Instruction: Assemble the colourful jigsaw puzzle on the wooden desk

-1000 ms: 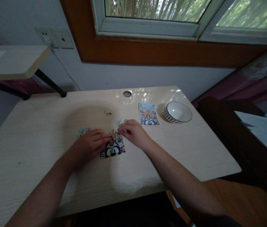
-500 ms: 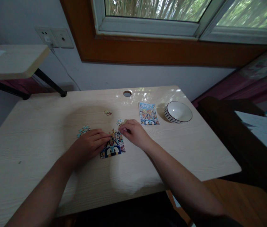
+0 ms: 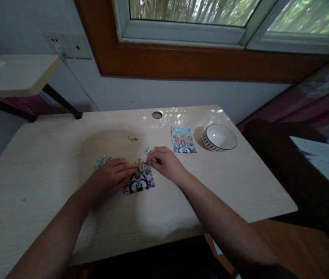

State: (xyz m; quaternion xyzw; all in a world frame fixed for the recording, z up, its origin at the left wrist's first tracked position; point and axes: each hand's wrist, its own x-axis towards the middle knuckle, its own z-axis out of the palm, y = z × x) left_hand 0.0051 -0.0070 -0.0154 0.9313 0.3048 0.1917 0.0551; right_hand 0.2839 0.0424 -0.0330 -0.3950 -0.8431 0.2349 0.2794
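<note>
Head view: I have the puzzle [image 3: 139,186] just below and left of frame centre, its left side partly under the left hand [image 3: 110,176]. Those fingers lie stretched and together; whether they grip anything, I cannot tell. The right hand [image 3: 164,161] has thumb and forefinger drawn close at the puzzle's upper right corner, and I can't make out a piece between them. I'd worry that uneven pressing could buckle the joined part, or that a stray fingertip could knock the small cluster [image 3: 147,150] just above it. A backward shift of the left hand could scatter the blue pieces [image 3: 103,161] beside it. Low in the frame, the table's [image 3: 182,228] front edge is well apart from the puzzle. The card [image 3: 183,140] and bowl [image 3: 219,137] limit travel toward the upper right; leftward looks roomier to me.
</note>
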